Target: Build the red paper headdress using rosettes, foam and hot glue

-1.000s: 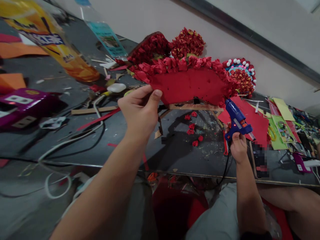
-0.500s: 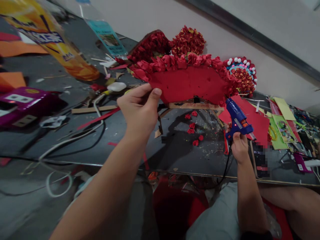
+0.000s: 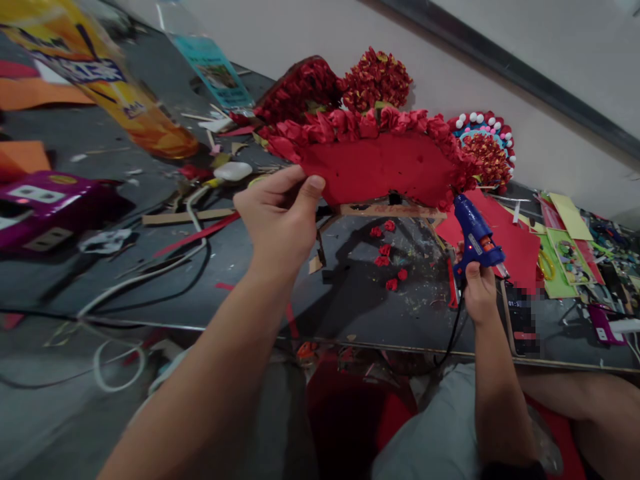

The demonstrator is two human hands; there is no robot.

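My left hand pinches the left end of a red panel, thumb in front, holding it above the table. Red paper flowers line the panel's upper edge and both ends. In my right hand is a blue hot glue gun with a small red light showing. Its nozzle points up and sits close to the panel's lower right corner; whether it touches I cannot tell. Beneath the panel, several small red paper flowers lie loose on the dark table.
Behind the panel stand flower-covered pieces against the wall. An orange drink bottle, a bottle with a blue label and a purple power strip are at left. Red paper and a phone lie at right; a cord trails from the glue gun.
The panel's top edge has tilted slightly, and the glue gun's tip has shifted a little beside its right corner. Both hands keep their holds.
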